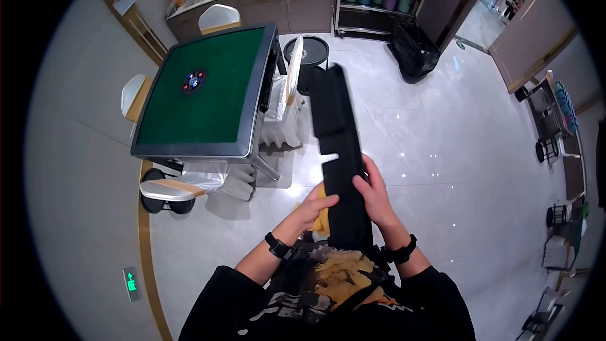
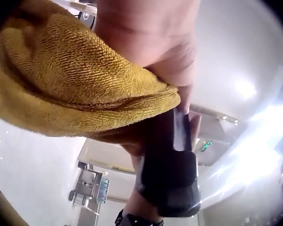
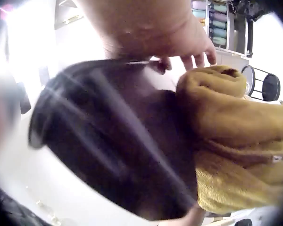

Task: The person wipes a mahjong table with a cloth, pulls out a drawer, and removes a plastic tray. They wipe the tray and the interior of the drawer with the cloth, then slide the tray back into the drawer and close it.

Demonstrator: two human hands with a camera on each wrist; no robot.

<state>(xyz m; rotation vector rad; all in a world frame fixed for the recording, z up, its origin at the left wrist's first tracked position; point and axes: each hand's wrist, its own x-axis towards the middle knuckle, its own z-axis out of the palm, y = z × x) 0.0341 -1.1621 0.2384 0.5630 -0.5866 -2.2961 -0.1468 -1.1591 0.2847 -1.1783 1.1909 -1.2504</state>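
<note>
A long black panel (image 1: 346,186) with a notch in its left edge stretches away from the person's body in the head view. The left hand (image 1: 312,208) pinches its left edge, thumb on top. Bunched against that hand is a yellow towel (image 2: 85,80), hanging beside the panel in the left wrist view. On the opposite edge, the right hand (image 1: 377,199) grips the panel, its thumb over the upper face. The right wrist view shows the panel's broad dark surface (image 3: 108,136) close up, overlapping the towel (image 3: 245,127).
To the left stands a green-topped table (image 1: 221,88) with white-covered chairs (image 1: 218,180) around it. A round black side table (image 1: 309,52) is behind one chair. Farther back are a metal shelf cart (image 1: 379,9) with coloured flasks and a black bag (image 1: 415,53). Carts (image 1: 549,110) line the right wall.
</note>
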